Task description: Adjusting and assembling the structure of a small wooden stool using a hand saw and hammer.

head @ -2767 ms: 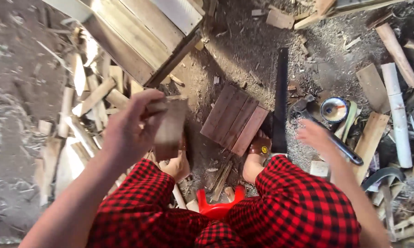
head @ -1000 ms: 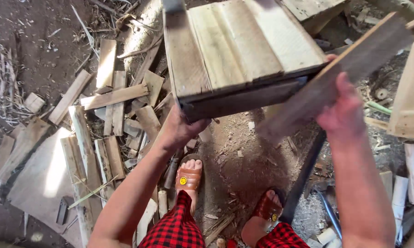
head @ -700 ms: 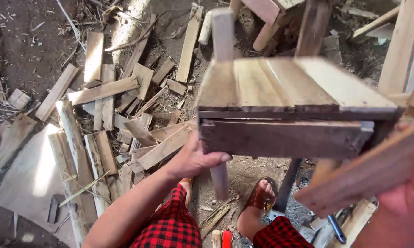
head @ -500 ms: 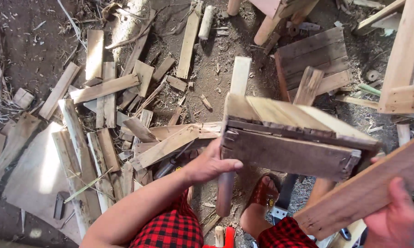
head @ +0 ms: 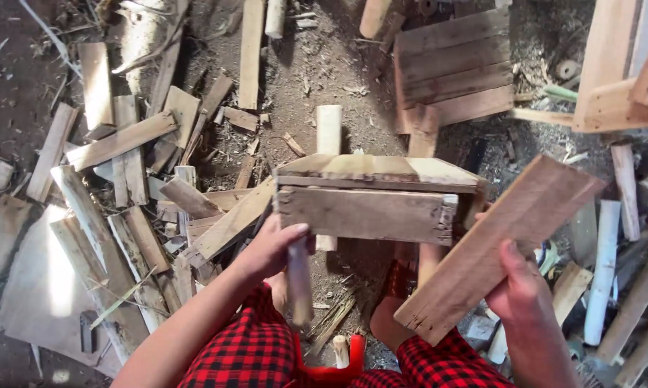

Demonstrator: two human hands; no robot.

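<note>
A small rough wooden stool (head: 370, 194) stands on the dirt between my feet, its slatted top level and its front board facing me. My left hand (head: 270, 248) grips the stool's near left leg (head: 299, 284) just under the front board. My right hand (head: 518, 284) holds a flat wooden plank (head: 500, 241) that slants up to the right beside the stool. My knees in red and black checked trousers (head: 259, 352) fill the bottom edge. A sandalled foot (head: 399, 280) shows under the stool.
Loose boards and offcuts (head: 126, 136) litter the ground at left. A panel of joined slats (head: 453, 65) lies at the upper right, with pale timber pieces (head: 611, 72) at far right. A red plastic seat (head: 331, 370) shows below me. Round white sticks (head: 604, 269) lie at right.
The stool, held up close to the camera before, has come down to the ground in front of me. My right hand has kept the plank and lowered it beside the stool.
</note>
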